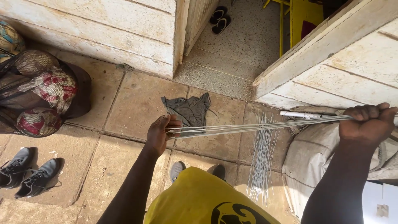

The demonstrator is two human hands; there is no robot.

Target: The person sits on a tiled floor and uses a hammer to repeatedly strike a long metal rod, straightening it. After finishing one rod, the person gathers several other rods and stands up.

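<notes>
**Both hands closed around one bundle of thin wires**

The left hand (161, 133) is closed around one end of a bundle of thin grey wires (257, 125). The fingers are curled over the strands and the thumb presses from the top, so the wire ends come out only a little from the fist. The right hand (367, 121) is a tight fist around the other part of the same bundle, with the knuckles turned up toward the camera. Between the two hands the bundle runs almost level and looks pulled straight, above the floor.

Under the bundle, more cut wires (262, 159) lie on the stone floor tiles (137, 101), side by side, pointing away from the person. A grey cloth (188, 110) lies crumpled on the tiles just behind the left hand. A white sack (309, 159) sits on the floor below the right arm, touching the wall, and a white tube (299, 114) rests on top of it, near the right hand.

On the far left there is a net bag of footballs (37, 93), and a pair of black shoes (29, 171) stands in front of it. A pair of sandals (219, 18) lies in the doorway on the speckled floor. The person wears a yellow shirt (195, 199).
</notes>
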